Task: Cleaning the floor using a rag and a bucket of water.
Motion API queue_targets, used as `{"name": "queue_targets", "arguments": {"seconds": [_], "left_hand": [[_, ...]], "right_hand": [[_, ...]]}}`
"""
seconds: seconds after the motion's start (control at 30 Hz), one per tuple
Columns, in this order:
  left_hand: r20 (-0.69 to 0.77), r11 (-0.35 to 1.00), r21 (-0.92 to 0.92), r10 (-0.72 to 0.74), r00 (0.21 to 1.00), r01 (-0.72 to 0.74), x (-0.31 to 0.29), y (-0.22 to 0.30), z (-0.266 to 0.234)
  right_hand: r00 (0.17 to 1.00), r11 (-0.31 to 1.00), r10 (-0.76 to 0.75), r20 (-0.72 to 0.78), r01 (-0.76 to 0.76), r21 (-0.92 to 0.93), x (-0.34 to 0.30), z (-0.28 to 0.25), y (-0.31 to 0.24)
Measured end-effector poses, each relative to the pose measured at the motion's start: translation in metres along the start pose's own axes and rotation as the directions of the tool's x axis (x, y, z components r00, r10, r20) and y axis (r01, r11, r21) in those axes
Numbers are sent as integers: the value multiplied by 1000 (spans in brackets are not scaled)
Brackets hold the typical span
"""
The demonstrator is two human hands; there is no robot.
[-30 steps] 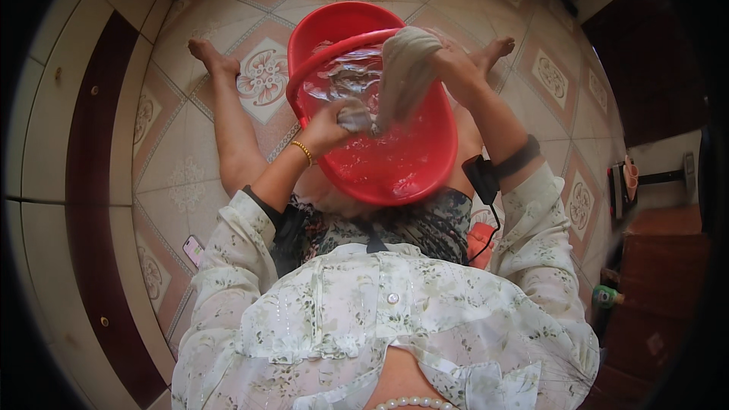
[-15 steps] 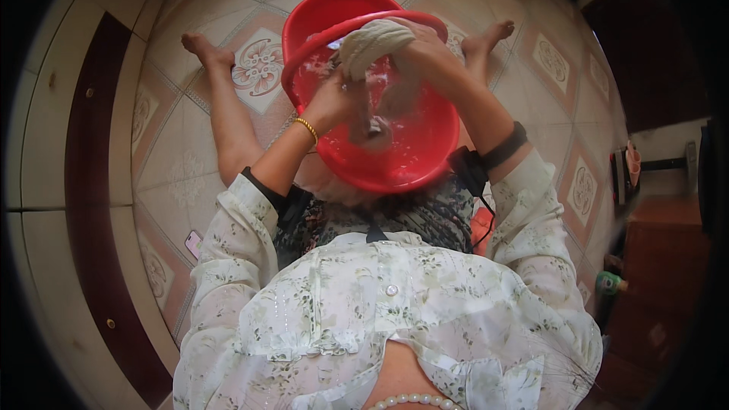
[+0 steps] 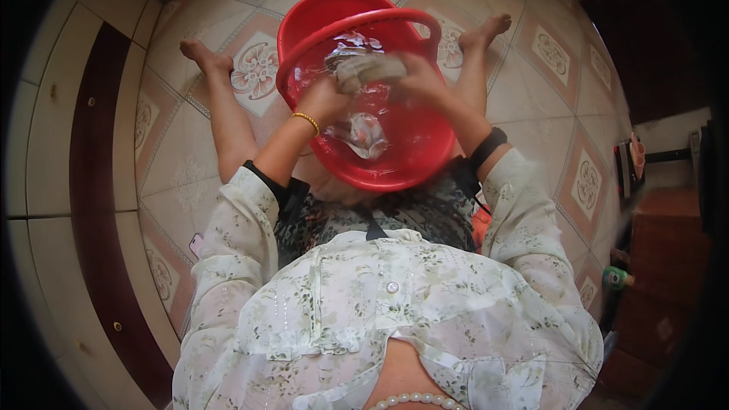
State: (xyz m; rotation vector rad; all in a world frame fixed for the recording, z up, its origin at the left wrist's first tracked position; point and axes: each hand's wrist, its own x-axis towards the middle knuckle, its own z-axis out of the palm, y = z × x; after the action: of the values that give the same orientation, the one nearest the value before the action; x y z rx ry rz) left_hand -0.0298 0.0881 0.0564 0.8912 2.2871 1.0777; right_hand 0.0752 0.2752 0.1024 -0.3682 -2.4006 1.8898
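Observation:
A wet, pale grey-white cloth [image 3: 370,70] is bunched between my hands, inside a red plastic basin [image 3: 391,182] tilted on my lap. My left hand [image 3: 326,99], with a gold bracelet at the wrist, is closed on the cloth's left end. On its right end my right hand [image 3: 422,80] is closed too, slightly blurred by motion. Lower in the basin, a crumpled whitish piece of fabric [image 3: 367,137] lies in shallow water; whether it joins the held cloth, I cannot tell. Both hands' fingertips are partly hidden by the cloth.
Another red basin [image 3: 304,19] stands on the patterned tile floor [image 3: 190,137], just beyond the tilted one. A pink phone [image 3: 196,244] lies on the left. Light cabinets [image 3: 45,144] line that side; a brown wooden cabinet [image 3: 664,258] and a green bottle [image 3: 616,279] are at right.
The cloth has come down from the basin's far rim into the basin, stretched between both hands. My right hand has lowered toward me, and the whitish fabric below now shows more plainly.

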Motion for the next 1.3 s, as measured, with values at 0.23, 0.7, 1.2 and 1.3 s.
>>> {"name": "queue_targets", "arguments": {"seconds": [0.23,0.7,1.2,1.3], "left_hand": [[49,942,-332,-39,998,53,1,20,-1],[-288,752,149,654,700,-642,-26,170,-80],[-262,717,327,695,669,-616,-29,155,-71],[-342,753,148,647,681,-642,-32,158,-69]], "right_hand": [[998,918,1,65,25,-396,-10,-2,70],[934,961,-62,352,-40,274,-10,10,-7],[974,969,-87,211,33,246,-24,41,14],[967,994,-86,240,99,-45,-18,53,27]]}}
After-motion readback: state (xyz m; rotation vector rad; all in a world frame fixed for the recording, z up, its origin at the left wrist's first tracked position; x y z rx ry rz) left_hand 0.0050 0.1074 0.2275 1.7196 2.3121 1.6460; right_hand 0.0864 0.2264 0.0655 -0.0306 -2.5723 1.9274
